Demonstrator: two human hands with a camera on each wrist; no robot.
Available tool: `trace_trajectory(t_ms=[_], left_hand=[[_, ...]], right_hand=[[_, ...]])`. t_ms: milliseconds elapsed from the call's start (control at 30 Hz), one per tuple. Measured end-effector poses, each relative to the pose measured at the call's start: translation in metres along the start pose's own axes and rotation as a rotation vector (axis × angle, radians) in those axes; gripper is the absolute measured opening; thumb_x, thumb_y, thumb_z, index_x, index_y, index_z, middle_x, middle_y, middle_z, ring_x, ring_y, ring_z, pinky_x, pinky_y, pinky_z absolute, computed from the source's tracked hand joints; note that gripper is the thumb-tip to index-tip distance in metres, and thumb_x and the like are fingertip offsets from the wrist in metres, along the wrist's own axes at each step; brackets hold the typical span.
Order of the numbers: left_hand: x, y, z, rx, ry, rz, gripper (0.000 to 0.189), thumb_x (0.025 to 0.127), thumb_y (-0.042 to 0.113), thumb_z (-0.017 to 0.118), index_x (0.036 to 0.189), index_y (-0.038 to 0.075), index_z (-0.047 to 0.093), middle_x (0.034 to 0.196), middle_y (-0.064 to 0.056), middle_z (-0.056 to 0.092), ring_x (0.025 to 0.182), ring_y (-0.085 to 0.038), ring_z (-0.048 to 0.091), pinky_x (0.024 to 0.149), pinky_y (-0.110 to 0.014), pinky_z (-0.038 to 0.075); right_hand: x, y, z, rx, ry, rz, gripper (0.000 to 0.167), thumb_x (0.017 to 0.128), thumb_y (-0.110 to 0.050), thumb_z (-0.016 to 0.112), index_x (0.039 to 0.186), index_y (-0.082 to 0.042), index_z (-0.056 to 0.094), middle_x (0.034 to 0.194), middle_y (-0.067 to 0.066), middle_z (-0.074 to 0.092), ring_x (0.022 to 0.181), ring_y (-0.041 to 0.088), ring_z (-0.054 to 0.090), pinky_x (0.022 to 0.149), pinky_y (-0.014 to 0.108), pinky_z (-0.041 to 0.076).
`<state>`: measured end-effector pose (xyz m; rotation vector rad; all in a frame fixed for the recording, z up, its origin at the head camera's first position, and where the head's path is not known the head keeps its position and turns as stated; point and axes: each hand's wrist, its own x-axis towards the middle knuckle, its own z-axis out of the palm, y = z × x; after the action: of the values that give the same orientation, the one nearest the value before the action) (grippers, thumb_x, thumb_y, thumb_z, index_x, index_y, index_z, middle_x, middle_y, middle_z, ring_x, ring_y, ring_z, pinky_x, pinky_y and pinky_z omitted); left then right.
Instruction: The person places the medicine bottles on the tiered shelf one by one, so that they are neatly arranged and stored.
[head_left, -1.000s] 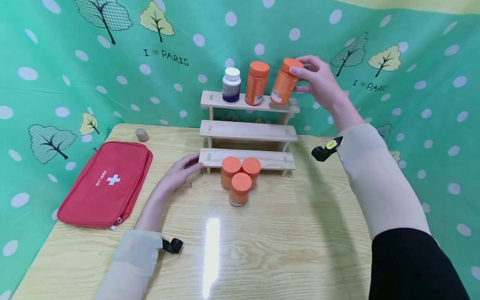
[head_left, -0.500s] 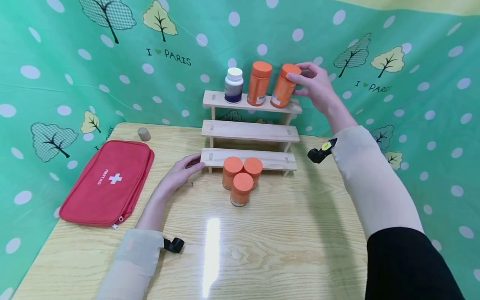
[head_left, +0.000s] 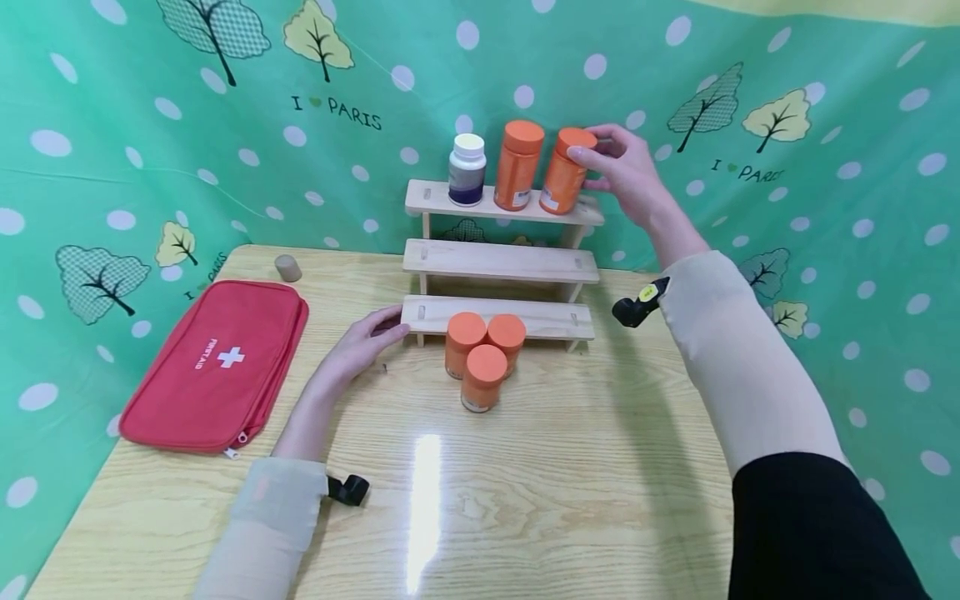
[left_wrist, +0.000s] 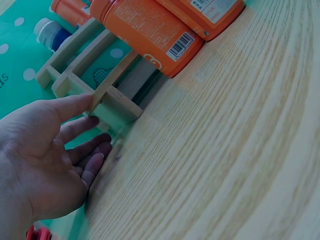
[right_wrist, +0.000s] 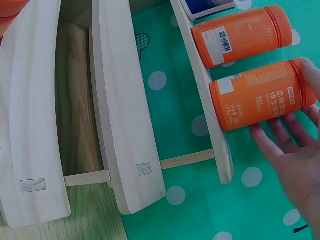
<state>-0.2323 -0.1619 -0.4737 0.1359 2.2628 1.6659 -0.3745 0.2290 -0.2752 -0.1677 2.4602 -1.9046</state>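
Note:
My right hand (head_left: 618, 171) grips an orange bottle (head_left: 564, 175) near its lid, and the bottle's base is at the right end of the top tier of the wooden step shelf (head_left: 498, 260). To its left on that tier stand another orange bottle (head_left: 517, 171) and a white-capped bottle (head_left: 467, 175) with a purple label. At the bottom tier's left end, my left hand (left_wrist: 45, 150) holds the shelf between thumb and fingers. Three orange bottles (head_left: 483, 375) cluster upright on the table before the bottom tier, their lids close together.
A red first-aid pouch (head_left: 217, 367) lies on the left of the table, with a small grey cylinder (head_left: 287, 267) behind it. Green dotted cloth (head_left: 337, 167) hangs behind the shelf and along both sides of the wooden table (head_left: 562, 483).
My right hand has lowered the orange bottle onto the top tier and shifted it slightly left, leaving it more upright. The left hand stays at the shelf's end.

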Motion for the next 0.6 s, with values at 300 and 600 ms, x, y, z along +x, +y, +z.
trace_trajectory(t_ms=[300, 600], left_hand=[[-0.0022, 0.0023, -0.0005, -0.009, -0.001, -0.003, 0.069, 0.105, 0.036, 0.06, 0.161, 0.009, 0.033, 0.165, -0.02, 0.036, 0.153, -0.038, 0.034, 0.129, -0.052, 0.026], [-0.0024, 0.0019, 0.0001, -0.019, 0.0, -0.005, 0.069, 0.105, 0.038, 0.06, 0.161, 0.009, 0.033, 0.165, -0.019, 0.037, 0.153, -0.037, 0.035, 0.128, -0.052, 0.028]], right_hand=[[-0.0014, 0.0018, 0.0016, 0.021, 0.011, 0.006, 0.054, 0.092, -0.033, 0.079, 0.139, -0.018, 0.058, 0.128, -0.003, 0.059, 0.121, 0.016, 0.055, 0.109, 0.042, 0.054], [-0.0033, 0.0048, 0.0039, 0.073, 0.029, -0.003, 0.06, 0.09, -0.03, 0.08, 0.143, -0.018, 0.055, 0.131, 0.0, 0.056, 0.123, 0.018, 0.054, 0.117, 0.048, 0.047]])
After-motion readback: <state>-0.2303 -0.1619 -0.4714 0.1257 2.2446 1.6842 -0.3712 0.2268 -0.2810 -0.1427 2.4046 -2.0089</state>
